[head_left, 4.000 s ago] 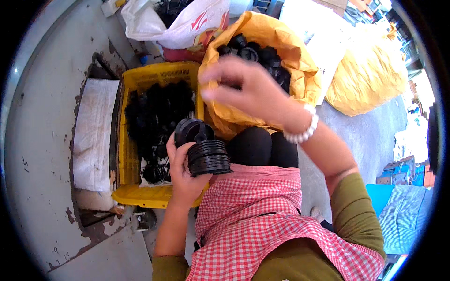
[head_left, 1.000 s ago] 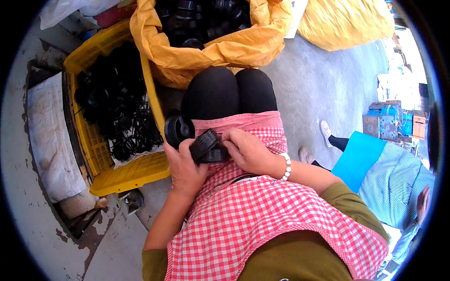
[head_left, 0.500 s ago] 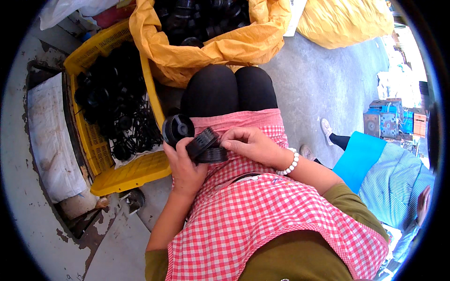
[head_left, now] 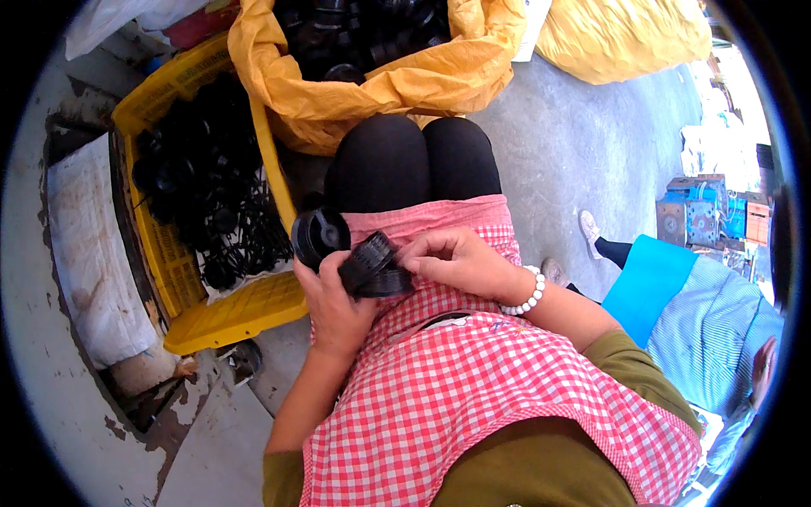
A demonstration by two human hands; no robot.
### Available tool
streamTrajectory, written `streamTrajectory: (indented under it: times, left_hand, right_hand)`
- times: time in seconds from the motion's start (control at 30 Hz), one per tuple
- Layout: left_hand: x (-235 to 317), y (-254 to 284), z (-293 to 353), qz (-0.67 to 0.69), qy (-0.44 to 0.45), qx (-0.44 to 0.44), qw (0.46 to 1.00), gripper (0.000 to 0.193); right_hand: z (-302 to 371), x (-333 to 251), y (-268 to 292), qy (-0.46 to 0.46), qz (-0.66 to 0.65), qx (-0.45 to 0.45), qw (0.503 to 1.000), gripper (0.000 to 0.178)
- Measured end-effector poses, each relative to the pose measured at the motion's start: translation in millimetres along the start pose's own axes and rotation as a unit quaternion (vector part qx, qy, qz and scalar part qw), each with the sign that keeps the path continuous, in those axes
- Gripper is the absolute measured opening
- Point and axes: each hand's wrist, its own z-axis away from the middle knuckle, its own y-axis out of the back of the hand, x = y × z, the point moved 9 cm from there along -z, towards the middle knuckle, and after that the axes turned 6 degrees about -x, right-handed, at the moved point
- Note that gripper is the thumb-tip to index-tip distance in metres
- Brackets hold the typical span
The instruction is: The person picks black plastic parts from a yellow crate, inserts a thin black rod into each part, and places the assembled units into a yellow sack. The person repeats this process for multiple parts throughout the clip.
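Over my lap, my left hand (head_left: 340, 311) is closed around a cluster of black plastic parts. One is a round wheel-like part (head_left: 322, 235) with a hub, facing up at the cluster's left. Beside it a ribbed round part (head_left: 368, 258) stands tilted, and another ribbed part (head_left: 390, 283) lies just below that one. My right hand (head_left: 463, 264) has its thumb and forefinger pinched together at the right edge of the ribbed parts. Whatever those fingertips hold is too small to make out. A white bead bracelet (head_left: 536, 291) circles my right wrist.
To my left stands a yellow plastic crate (head_left: 239, 325) with black parts and thin black scraps. Ahead, beyond my knees, an open orange woven sack (head_left: 372, 106) holds more black parts. A full yellow sack (head_left: 625, 40) lies at far right. Another person in a blue apron (head_left: 649, 291) sits at right.
Both hands stay over the lap with the same black parts. The ribbed parts have turned slightly, and the right fingertips have shifted a little along their edge.
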Motion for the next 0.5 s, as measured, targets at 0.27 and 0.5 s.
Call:
streamTrajectory:
  times: [0.27,0.5]
  left_hand:
    - [-18,-3,2,0.019,0.069,-0.023,0.997,0.060]
    - [-29,-6,-17,0.021,-0.068,0.019,0.997,0.059]
  right_hand:
    - [8,-31,-11,0.099,0.224,0.031,0.969,0.018]
    - [8,-33,-21,0.237,0.145,0.000,0.960,0.022]
